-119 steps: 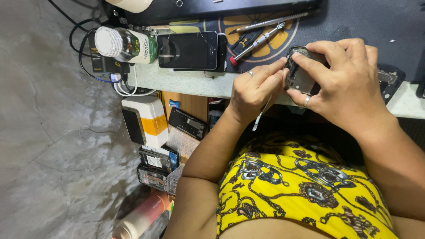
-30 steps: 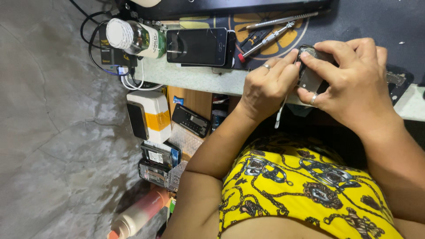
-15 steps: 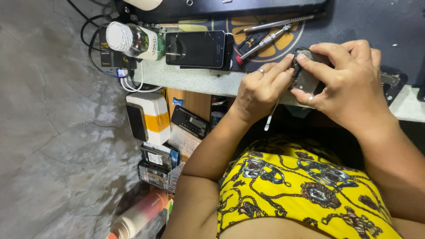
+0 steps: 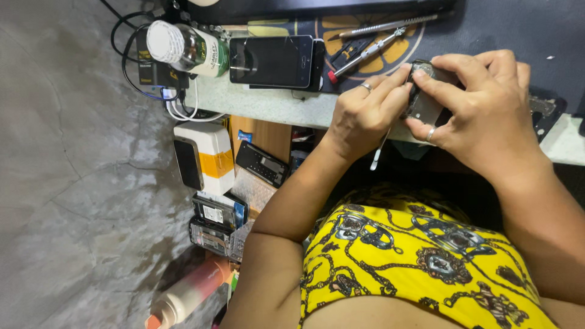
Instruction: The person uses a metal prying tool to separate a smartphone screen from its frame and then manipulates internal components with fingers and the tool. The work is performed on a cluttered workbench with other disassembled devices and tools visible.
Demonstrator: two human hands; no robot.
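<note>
My right hand [image 4: 487, 116] grips a small dark opened phone [image 4: 421, 102] over the front edge of the work table [image 4: 274, 106]. The fingers wrap its right side, and a ring shows on one finger. My left hand [image 4: 365, 116], also ringed, presses its fingertips on the phone's left edge. It pinches a thin white prying tool [image 4: 378, 155] whose end hangs down below the hand. Most of the phone is hidden by my fingers.
On the table lie a black smartphone [image 4: 271, 61], a green bottle with a white cap [image 4: 183, 49], two screwdrivers [image 4: 365, 52] and tangled cables [image 4: 177, 103]. Below stand a white box [image 4: 207, 158], several old phones [image 4: 213, 216] and a bottle on the concrete floor [image 4: 189, 292].
Both hands stay on the small phone. My left fingers have shifted slightly along its edge and the view has moved a little.
</note>
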